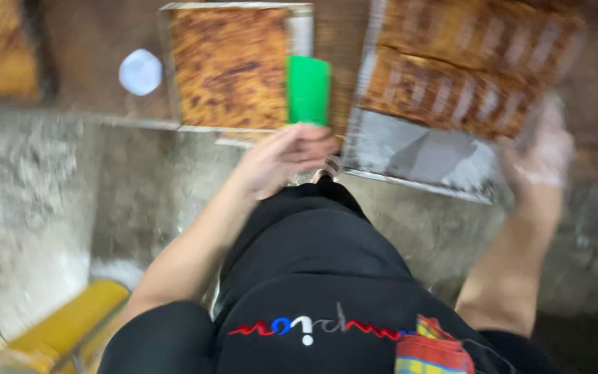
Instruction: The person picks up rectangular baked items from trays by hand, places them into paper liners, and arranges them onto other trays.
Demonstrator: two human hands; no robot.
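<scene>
At the table's near edge, the left hand (286, 158) curls closed around a green scraper (308, 90) beside a tray of browned cake (230, 66). Farther right, the blurred right hand (542, 154) grips the metal tray (417, 156) of sliced cake.

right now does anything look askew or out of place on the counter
Yes. The metal tray by the right hand sits tilted, its near edge overhanging the counter, with the baked slabs crowded at the far end. The left hand holds a green scraper beside the squarer tray.
</scene>
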